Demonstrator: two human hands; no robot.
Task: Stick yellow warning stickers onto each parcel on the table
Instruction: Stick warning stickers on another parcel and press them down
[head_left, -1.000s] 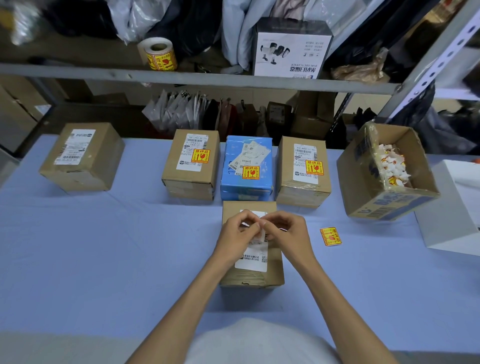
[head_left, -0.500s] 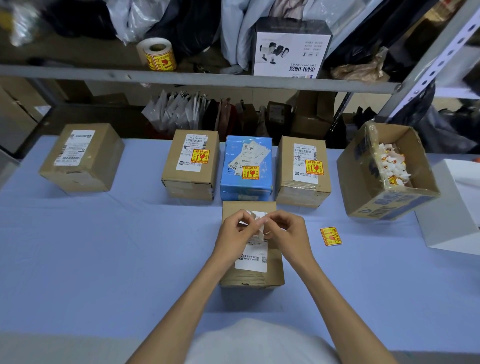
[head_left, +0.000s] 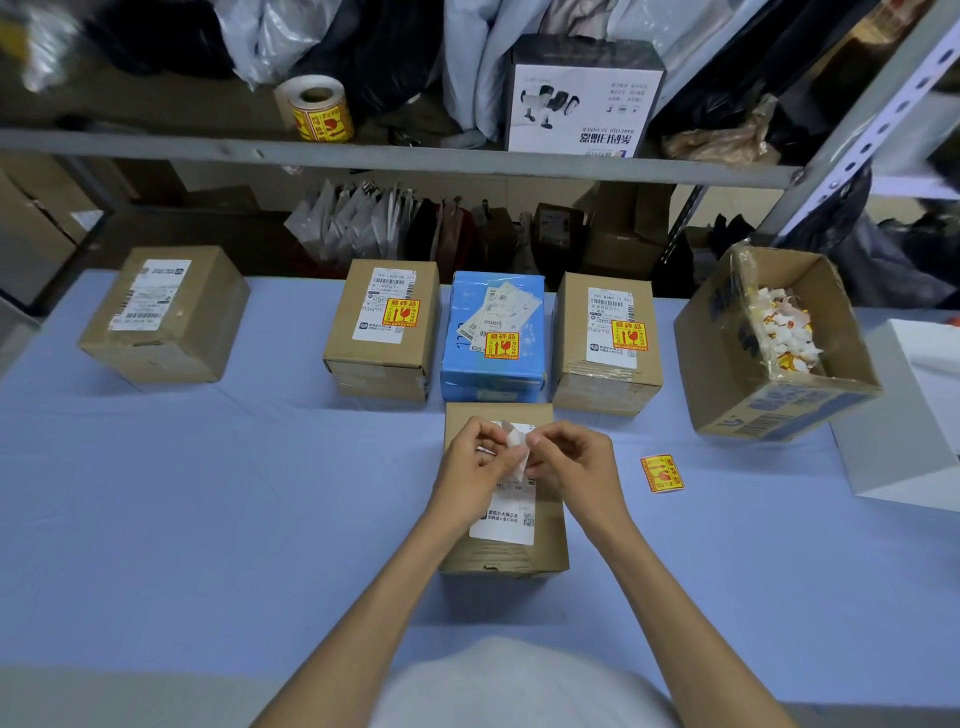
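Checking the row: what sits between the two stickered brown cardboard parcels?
A blue parcel with its own yellow sticker, between the left and right parcels, head view.

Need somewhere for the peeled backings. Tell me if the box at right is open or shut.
Open. The box lies tipped toward the camera, flaps apart, with crumpled backings showing inside.

Long table under pale blue cloth. Behind it, grey metal shelving rack: horizontal shelf beam, perforated slanted upright at right. Shelves crowded with dark and translucent plastic bags (contents indistinct). Lighting dim, even.
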